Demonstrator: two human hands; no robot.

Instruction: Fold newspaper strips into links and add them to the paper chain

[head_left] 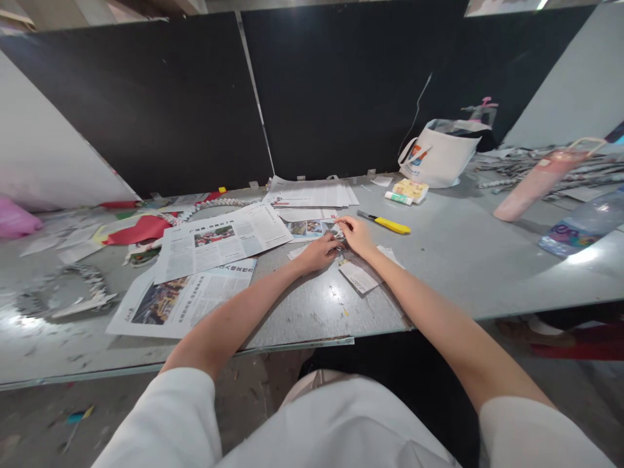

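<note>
Right now I have both hands out near the middle of the bench (463, 260), close together. The left hand (318, 253) and the right hand (358, 235) each pinch one end of a small folded newspaper piece (337, 243), fingers curled tight on it. It sits low over the bench top, between the two hands. How it is folded I cannot tell, since the fingers cover most of it.

Just in front of the right wrist a cut paper strip (359, 277) lies flat. A yellow knife (386, 224) lies just beyond the right hand, apart from it. To the left of the left hand, an open newspaper sheet (219, 240) overlaps a second sheet (180, 300) nearer the edge. A newspaper stack (312, 193) lies farther back. A white bag (439, 157) stands at the rear right, with a pink bottle (536, 185) lying tilted beyond it. Red paper (141, 229) lies at the far left.
</note>
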